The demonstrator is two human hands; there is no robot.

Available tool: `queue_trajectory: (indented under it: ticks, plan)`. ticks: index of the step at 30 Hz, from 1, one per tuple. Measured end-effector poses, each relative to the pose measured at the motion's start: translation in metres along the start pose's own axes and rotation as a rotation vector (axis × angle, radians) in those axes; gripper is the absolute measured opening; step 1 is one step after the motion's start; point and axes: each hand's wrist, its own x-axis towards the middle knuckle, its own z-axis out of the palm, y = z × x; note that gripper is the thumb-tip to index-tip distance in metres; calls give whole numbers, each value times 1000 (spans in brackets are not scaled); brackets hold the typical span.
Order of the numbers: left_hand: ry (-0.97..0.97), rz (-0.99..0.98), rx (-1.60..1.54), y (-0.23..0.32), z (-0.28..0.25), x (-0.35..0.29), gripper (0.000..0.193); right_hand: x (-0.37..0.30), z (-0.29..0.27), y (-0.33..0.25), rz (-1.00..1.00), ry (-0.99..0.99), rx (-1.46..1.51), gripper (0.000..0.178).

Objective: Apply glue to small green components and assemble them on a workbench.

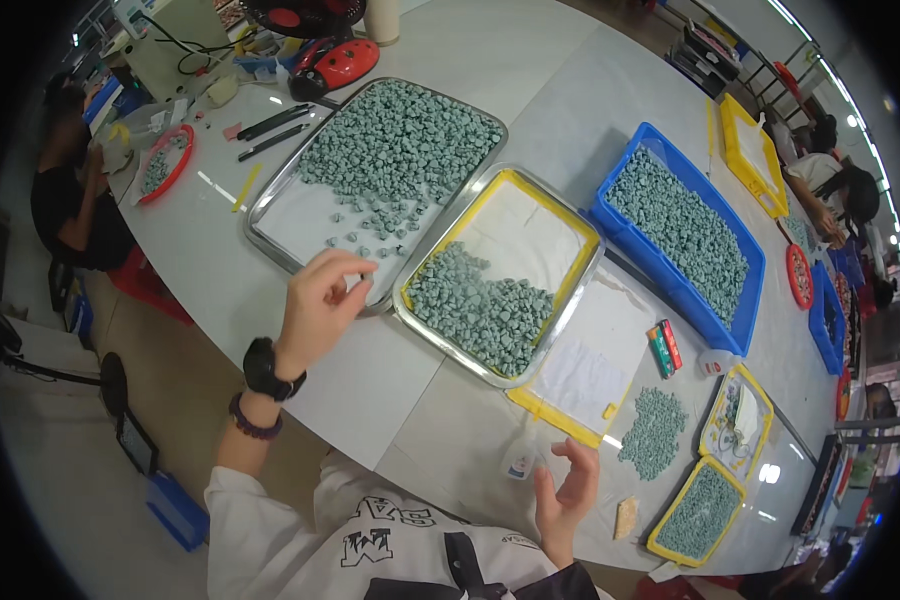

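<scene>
My left hand (317,308), with a dark watch and a bead bracelet at its wrist, is at the near edge of a steel tray (270,205). Its thumb and forefinger pinch together; anything between them is too small to make out. Grey-green small stones (395,140) are heaped at that tray's far end, with a few loose ones near my fingertips. To the right, a second steel tray (454,357) with a yellow inner rim has more such stones in its near half. My right hand (568,500) is raised, thumb and fingers apart and holding nothing, beside a small clear bottle (520,455).
A blue bin (598,205) full of stones stands right of the trays. Nearer lie a loose stone pile (655,433), a yellow-framed tray (735,500) and a tan block (625,518). Dark pens (275,122) and a red ladybird-shaped object (338,66) are at far left. Other people sit around the table.
</scene>
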Motion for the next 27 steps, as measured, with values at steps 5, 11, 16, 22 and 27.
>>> queue_trajectory:
  ticks: [5,11,16,22,27]
  plan:
    - [-211,123,105,-21,16,61,20,-18,2,7,-71,268,-108,38]
    - [-448,603,50,-10,85,93,12,-74,18,28,400,682,-217,26]
    - [-722,544,345,-3,124,119,10,-70,15,33,517,677,-200,22]
    - [-740,421,53,-2,118,117,11,-73,19,28,466,652,-255,20]
    - [-550,515,-72,11,68,85,15,-75,19,24,351,634,-71,34]
